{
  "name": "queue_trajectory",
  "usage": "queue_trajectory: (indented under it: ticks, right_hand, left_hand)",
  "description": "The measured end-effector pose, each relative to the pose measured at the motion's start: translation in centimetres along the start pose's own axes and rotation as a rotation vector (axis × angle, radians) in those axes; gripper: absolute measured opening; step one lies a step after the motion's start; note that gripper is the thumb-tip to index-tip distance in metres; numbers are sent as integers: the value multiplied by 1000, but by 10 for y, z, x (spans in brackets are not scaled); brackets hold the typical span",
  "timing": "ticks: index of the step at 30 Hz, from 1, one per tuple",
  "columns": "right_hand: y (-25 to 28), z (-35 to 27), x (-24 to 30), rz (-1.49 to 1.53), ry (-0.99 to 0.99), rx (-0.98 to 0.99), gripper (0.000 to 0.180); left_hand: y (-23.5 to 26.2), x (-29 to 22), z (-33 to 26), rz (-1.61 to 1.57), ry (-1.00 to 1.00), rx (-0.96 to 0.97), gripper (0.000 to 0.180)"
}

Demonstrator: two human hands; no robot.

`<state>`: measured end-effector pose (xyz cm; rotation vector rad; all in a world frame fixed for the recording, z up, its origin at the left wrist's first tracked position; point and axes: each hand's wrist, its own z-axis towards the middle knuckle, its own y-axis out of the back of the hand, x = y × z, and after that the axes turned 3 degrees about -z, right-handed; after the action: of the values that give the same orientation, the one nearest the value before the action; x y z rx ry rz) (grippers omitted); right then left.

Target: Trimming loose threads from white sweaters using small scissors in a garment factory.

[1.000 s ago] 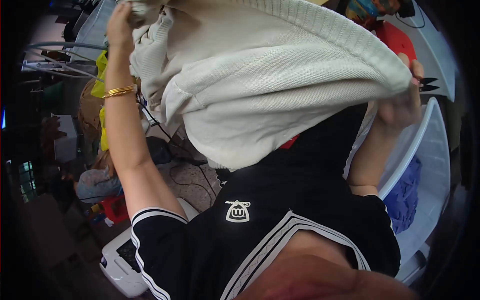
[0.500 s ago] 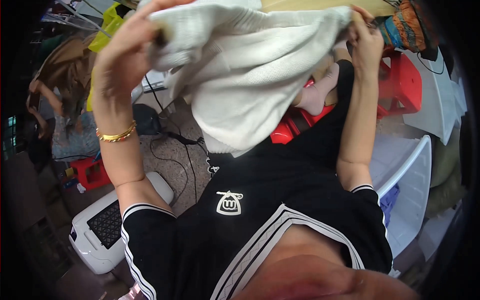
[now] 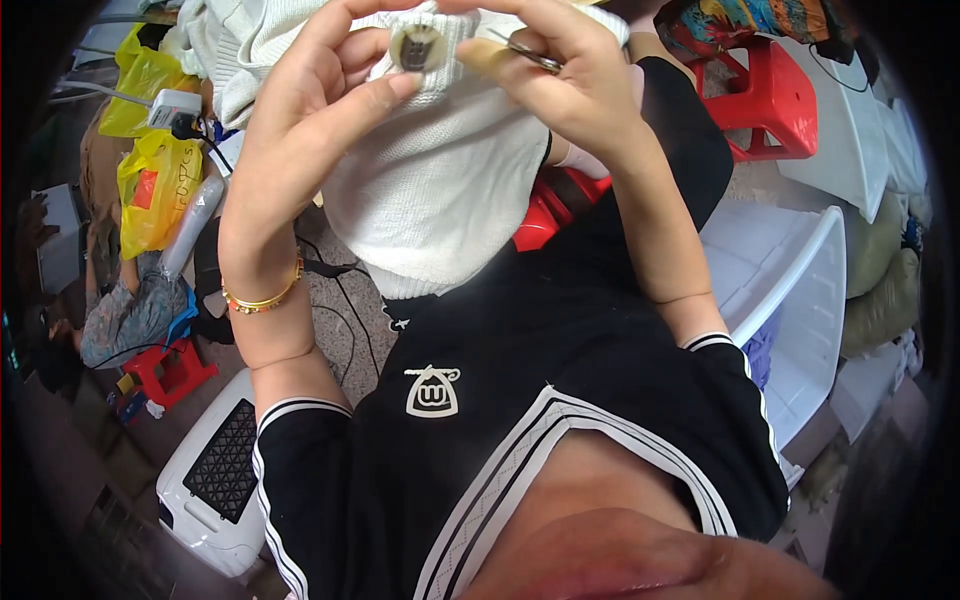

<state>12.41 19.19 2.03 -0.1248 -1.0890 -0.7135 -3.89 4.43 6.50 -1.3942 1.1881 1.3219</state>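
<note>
A white knit garment hangs in front of my lap, its upper part spread out at the back. My left hand is closed on its ribbed edge, the thumb pressed beside a large brown and cream button. Close to the right of that button is my right hand, its fingers curled around a small pair of metal snips. Motion blurs the fingertips there, so whether they also touch the knit is unclear.
Yellow plastic bags and a white plug adapter lie at the left. Red stools stand right and beneath me. A white bin with purple cloth is at my right, a white appliance at lower left. Another person sits far left.
Both hands have come together at the garment's ribbed edge, with the button facing up. Before, they held it stretched wide apart. The snips now show in my right hand.
</note>
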Motion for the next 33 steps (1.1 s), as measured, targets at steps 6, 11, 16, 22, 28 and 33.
queue_trajectory:
  ticks: [6, 11, 16, 22, 28, 33]
  right_hand:
    - [-6, 4, -38, -200, 510, -97, 52]
    - [2, 12, -49, -195, 693, -83, 49]
    - [-1, 2, 11, -408, 108, 41, 45]
    - [8, -7, -15, -512, 199, 37, 37]
    - [-1, -8, -26, -467, 309, -10, 45]
    - [2, -9, -27, -483, 283, 10, 45]
  left_hand:
    - [4, 15, 0, -64, -52, -36, 55]
    - [2, 20, 3, -97, -111, -68, 57]
    - [-1, 21, 0, -59, -114, -115, 56]
    - [-18, 3, 5, -377, 82, -312, 60]
    - [-14, 7, 6, -301, 42, -230, 65]
    - [-14, 6, 7, -270, 55, -220, 63]
